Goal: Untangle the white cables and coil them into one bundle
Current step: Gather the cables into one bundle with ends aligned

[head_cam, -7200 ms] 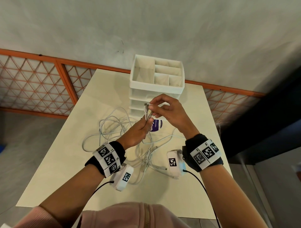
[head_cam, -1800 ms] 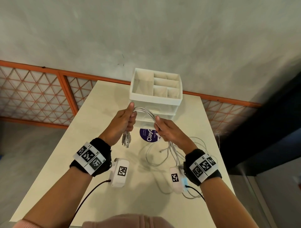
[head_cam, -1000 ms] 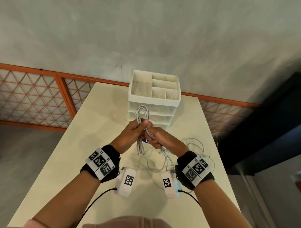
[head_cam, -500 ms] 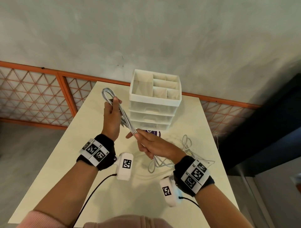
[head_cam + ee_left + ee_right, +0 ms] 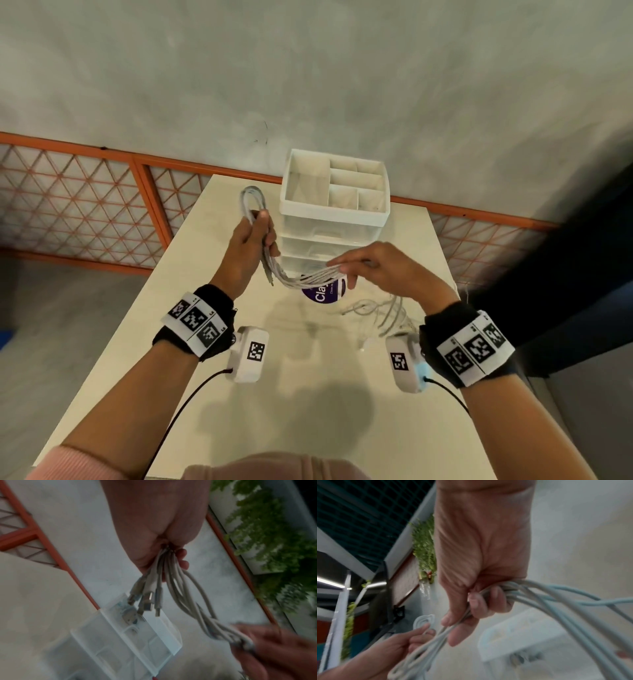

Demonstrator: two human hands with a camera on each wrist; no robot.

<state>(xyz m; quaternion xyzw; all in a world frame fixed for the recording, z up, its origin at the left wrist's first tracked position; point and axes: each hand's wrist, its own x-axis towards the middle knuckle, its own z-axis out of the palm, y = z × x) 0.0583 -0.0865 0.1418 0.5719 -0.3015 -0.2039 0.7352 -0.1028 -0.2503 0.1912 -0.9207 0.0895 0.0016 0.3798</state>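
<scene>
Several white cables [image 5: 301, 279] are gathered into one strand that sags between my two hands above the table. My left hand [image 5: 260, 236] grips the strand beside the organizer, with a folded loop [image 5: 251, 198] sticking up above the fist. In the left wrist view the plug ends [image 5: 147, 601] hang below the left hand [image 5: 171, 555]. My right hand [image 5: 352, 269] holds the strand further along, and its fingers [image 5: 479, 601] curl round the cables [image 5: 556, 601]. The remaining cable length [image 5: 380, 311] lies loose on the table under my right wrist.
A white drawer organizer [image 5: 334, 205] with open top compartments stands at the table's far middle. A round purple label [image 5: 322, 293] lies in front of it. The cream table [image 5: 308, 394] ends near an orange lattice railing [image 5: 85, 205]. To the right is a dark drop.
The cables, once spread over the table, are gathered. In the last half second my right hand slid right along the strand, which now sags; my left hand stays raised with the loop.
</scene>
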